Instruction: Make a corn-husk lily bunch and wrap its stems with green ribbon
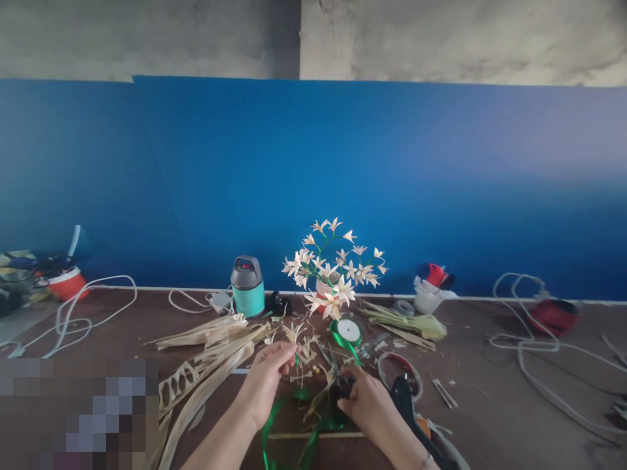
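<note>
Finger and thumb pressed together, a left hand (269,378) pinches the green stem of a pale flower (292,334), its narrow, pointed petals flaring just above the fingertips at one o'clock from that hand. A right hand (367,397) closes around the dark handles of scissors (332,360), the metal blades angling toward eleven o'clock.

Beyond them stretches a smooth blue panel (313,163) below a mottled gray wall (465,42), behind a brown worktop (470,431) strewn with scraps. Long, ribbed, papery dried husks (215,352) sprawl at ten o'clock from the hands. Star-shaped cream blooms (337,271) on thin green stems fan from a ridged pot at twelve, while a rounded teal canister (249,294) with a gray top stands at eleven. Beside the right hand, at four o'clock, lies a black tool (409,408); a white-centered spool (347,331) of glossy green ribbon sits at one o'clock from the left hand.
</note>
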`<state>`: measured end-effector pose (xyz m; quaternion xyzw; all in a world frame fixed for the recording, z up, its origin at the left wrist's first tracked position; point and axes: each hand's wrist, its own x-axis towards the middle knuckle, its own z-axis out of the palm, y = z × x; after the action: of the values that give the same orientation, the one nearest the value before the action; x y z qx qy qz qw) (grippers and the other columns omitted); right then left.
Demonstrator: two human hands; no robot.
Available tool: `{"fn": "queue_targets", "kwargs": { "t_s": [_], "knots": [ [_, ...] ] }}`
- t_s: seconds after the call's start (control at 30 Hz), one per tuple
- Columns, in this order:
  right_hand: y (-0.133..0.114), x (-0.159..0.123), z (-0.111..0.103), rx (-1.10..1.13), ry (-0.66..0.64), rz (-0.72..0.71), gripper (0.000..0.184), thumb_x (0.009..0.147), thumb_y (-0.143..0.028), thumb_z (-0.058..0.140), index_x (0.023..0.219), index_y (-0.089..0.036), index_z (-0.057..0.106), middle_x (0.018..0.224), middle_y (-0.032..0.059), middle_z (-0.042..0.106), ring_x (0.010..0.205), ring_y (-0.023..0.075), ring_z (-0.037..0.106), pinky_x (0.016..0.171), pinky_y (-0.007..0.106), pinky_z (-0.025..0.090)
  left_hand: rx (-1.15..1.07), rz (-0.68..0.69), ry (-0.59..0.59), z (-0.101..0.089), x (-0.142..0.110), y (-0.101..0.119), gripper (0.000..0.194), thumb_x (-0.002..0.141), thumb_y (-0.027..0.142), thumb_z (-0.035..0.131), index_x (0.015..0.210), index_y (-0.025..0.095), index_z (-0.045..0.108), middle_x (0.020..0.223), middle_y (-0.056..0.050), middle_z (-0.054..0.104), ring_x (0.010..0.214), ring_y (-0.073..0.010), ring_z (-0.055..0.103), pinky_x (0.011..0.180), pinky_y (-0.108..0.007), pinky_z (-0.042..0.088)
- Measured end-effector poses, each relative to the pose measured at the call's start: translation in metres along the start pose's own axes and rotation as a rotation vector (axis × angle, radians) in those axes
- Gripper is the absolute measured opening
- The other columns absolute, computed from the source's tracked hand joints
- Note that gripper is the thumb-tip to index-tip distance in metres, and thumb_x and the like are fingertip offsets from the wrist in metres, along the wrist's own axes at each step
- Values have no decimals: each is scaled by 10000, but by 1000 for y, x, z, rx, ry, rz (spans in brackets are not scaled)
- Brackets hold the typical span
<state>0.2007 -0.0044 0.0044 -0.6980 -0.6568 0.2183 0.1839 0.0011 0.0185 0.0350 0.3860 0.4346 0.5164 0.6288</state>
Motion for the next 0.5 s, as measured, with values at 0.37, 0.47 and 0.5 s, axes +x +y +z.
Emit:
{"fn": "queue_targets", "kwargs": {
  "t_s": [0.37,0.47,0.5],
  "knots": [
    [-67,-16,-20,1108,-332,72,334,577,-436,748,685,-140,638,544,-42,502,467,50,337,436,183,230,-158,-45,-166,16,-13,-6,245,647,351,708,575,150,587,657,9,593,612,-111,498,612,-231,373],
    [-65,-11,-9,1229,-384,92,290,589,-383,753,605,-129,613,563,-12,558,473,49,372,431,179,214,-206,-48,-216,17,-13,-7,248,674,342,689,576,143,579,612,12,563,554,-101,481,567,-232,378],
    [-64,-9,-7,1253,-392,114,279,593,-368,752,594,-127,610,566,-3,575,470,50,384,428,179,211,-214,-50,-220,17,-13,-7,245,681,343,682,585,141,583,606,11,560,541,-99,479,553,-231,378]
  ]
}}
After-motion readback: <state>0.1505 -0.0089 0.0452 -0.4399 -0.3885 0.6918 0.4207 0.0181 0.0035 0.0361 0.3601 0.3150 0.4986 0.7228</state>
